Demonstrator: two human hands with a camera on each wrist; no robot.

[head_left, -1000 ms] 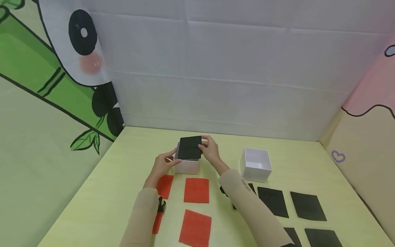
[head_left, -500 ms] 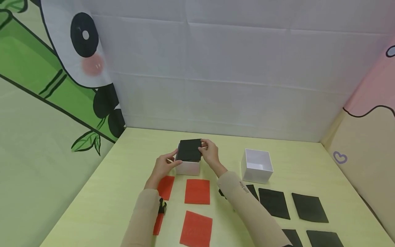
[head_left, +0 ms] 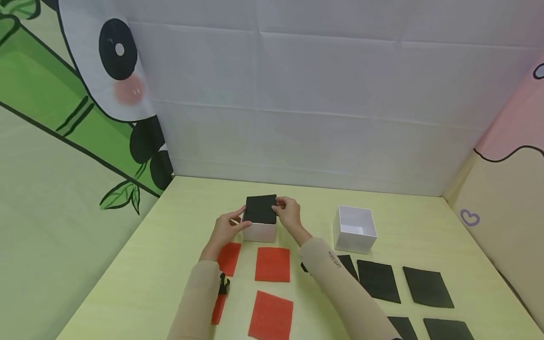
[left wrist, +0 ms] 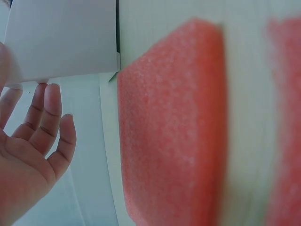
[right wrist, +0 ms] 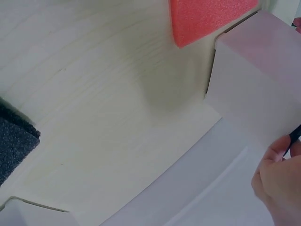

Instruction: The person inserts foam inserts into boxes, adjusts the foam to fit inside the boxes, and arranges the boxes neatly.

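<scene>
Hands meet over a white box (head_left: 260, 230) that stands near the middle of the desk (head_left: 170, 226), a little toward its far edge. A black foam square (head_left: 260, 209) lies flat across the open top of this box, covering it. The right hand (head_left: 289, 213) pinches the square's right edge between thumb and fingers, with its fingertips at the far right corner. The left hand (head_left: 224, 230) is at the box's left side, its thumb up by the square's near left corner and its fingers relaxed and spread against the box wall; in the left wrist view the straight fingers (left wrist: 44, 117) reach the lower edge of the white wall, gripping nothing.

Just in front of the box, toward the near edge, lie red foam sheets: one (head_left: 272, 264) directly before the box, one (head_left: 228, 258) partly under the left forearm, and another (head_left: 270, 315) closer to the near edge. A second white box (head_left: 354, 228) stands open to the right, well apart from the hands. Black foam sheets (head_left: 378, 280) lie in rows toward the near right corner of the desk, one partly hidden by the right sleeve (head_left: 340, 288).
</scene>
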